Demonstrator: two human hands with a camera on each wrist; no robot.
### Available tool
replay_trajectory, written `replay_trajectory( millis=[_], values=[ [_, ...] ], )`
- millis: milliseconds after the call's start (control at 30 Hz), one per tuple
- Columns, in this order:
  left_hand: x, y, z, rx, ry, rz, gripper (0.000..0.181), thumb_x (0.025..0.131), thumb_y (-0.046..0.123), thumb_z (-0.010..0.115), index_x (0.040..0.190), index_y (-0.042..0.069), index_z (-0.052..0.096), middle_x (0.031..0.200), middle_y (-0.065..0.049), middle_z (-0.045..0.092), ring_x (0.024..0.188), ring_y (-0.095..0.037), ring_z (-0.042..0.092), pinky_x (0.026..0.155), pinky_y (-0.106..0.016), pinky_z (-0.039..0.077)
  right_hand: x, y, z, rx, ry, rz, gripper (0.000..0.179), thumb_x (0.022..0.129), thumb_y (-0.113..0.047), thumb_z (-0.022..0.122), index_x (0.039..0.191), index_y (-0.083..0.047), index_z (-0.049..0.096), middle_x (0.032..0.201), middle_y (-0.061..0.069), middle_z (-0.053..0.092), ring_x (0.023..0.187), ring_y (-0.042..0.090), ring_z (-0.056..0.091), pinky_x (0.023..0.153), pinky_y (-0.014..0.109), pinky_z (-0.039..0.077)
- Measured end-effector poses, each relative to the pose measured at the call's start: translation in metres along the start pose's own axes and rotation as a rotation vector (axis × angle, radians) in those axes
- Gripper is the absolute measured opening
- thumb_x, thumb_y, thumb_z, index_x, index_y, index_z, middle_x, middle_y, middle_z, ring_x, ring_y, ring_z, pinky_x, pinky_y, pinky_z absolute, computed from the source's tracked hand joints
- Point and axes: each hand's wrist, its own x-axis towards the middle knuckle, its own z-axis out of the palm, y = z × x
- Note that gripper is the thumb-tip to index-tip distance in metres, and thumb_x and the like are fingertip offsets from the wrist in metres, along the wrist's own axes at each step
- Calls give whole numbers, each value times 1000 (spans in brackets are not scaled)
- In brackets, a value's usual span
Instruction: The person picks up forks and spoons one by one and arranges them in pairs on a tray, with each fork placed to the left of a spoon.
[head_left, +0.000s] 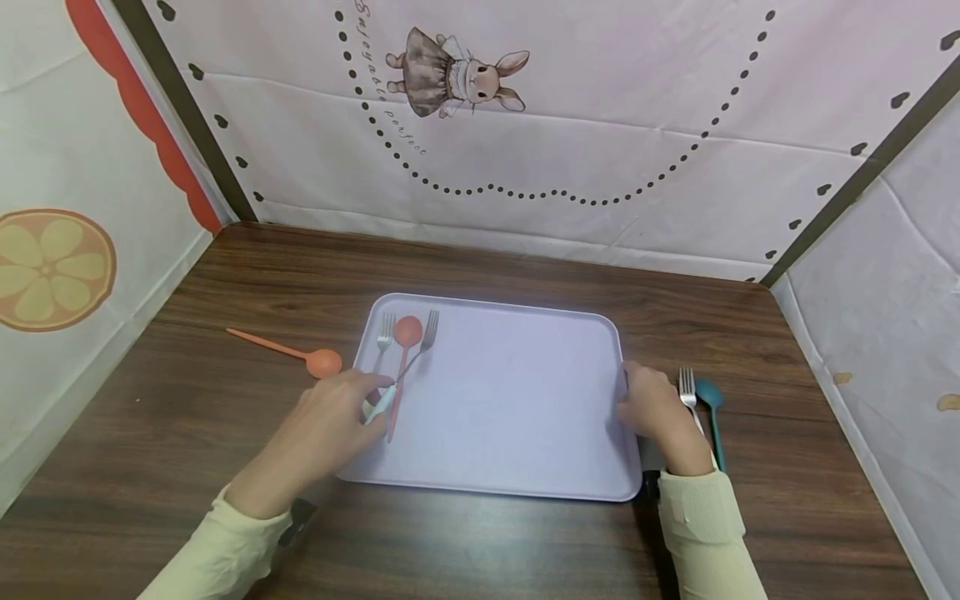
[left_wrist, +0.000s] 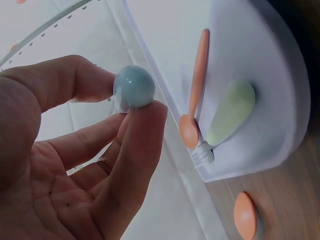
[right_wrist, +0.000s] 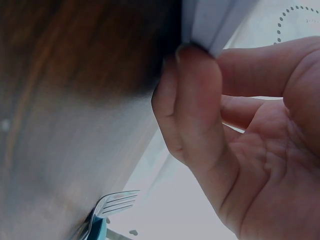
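The metal fork with a glossy pale-blue handle (head_left: 384, 401) lies slantwise over the left part of the pale lavender, raised-rimmed tray (head_left: 510, 392), beside the coral spoon (head_left: 408, 332); whether its tines touch anything below cannot be told. It should be light and stiff, hardly fragile, but its smooth, rounded handle could roll in a fingertip hold, so the thick handle is the part to take. The left hand (head_left: 326, 429) reaches in from the tray's left side, palm down, thumb and a fingertip closed to the handle's thickness and pinching it, the others loosely bent. The tray looks rigid, probably light plastic that might slide on the brown wood-grain surface (head_left: 480, 542); its rim gives the natural hold. There the right hand (head_left: 660, 412) grips the right edge, fingers bent against it, forearm running back toward the person.
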Motion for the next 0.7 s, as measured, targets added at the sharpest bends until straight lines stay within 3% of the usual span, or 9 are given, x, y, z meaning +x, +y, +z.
replay_trajectory(
  millis=[233, 700],
  values=[
    [1, 4, 2, 10, 21, 8, 27, 80, 12, 73, 106, 5, 76, 82, -2, 65, 71, -18, 58, 58, -43, 49, 1, 0, 0, 7, -15, 23, 60, 82, 3, 58, 139, 17, 43, 129, 39, 54, 110, 46, 60, 87, 58, 51],
    [3, 12, 6, 1, -7, 7, 32, 77, 6, 72, 108, 0, 74, 88, -9, 67, 68, -18, 55, 57, -38, 47, 1, -1, 0, 10, -26, 33, 62, 82, 3, 60, 139, 18, 42, 129, 40, 53, 109, 47, 60, 86, 58, 52]
  ],
)
